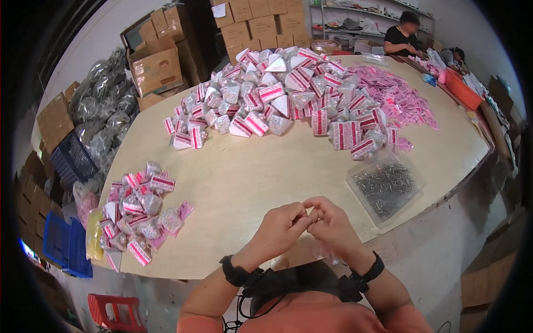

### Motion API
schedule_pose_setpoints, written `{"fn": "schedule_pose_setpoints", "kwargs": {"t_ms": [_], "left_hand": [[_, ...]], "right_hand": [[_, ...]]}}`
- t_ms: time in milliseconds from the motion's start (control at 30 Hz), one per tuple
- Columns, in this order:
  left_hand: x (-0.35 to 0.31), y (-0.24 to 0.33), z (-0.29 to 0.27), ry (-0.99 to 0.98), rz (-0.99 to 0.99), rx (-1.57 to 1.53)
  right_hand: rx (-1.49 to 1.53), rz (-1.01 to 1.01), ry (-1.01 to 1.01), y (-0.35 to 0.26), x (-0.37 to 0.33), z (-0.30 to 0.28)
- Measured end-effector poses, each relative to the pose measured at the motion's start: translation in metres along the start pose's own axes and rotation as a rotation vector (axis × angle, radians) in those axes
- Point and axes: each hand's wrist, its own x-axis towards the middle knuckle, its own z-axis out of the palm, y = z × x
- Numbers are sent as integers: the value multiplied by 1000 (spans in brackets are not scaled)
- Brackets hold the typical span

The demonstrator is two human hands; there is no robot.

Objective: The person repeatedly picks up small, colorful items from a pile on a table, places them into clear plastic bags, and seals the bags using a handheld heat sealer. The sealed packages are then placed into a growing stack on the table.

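Observation:
My left hand [282, 226] and my right hand [334, 228] meet above the near edge of the table, fingertips pinched together. Whatever sits between the fingertips is too small or hidden to name. Beneath my right hand some clear, slightly pinkish plastic [328, 253] shows, partly covered by the palm. To the right lies a clear square tray [379, 221] filled with small metal pins or similar slivers. On the left is a pile of small clear packets with pink-and-white labels [133, 206].
A large heap of similar packets [272, 91] covers the far middle of the table [233, 177], beside loose pink cards or packets [397, 91]. Another person [408, 36] sits at the far right near an orange bin [462, 89]. Blue crates [66, 244] and a red stool [115, 311] stand left.

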Motion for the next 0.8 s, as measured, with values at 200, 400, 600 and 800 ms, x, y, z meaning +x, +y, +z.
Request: {"fn": "schedule_pose_setpoints", "kwargs": {"t_ms": [200,400,600,800], "left_hand": [[10,-22,7,-127,-176,-240],[11,-21,7,-157,-258,-575],[15,-30,7,-186,-273,-650],[46,-41,-21,-129,-299,-599]], "right_hand": [[-505,-308,174,8,-9,1],[-901,-545,257,12,-7,-2],[-960,-688,250,23,3,-5],[-62,-40,222,22,10,-23]]}}
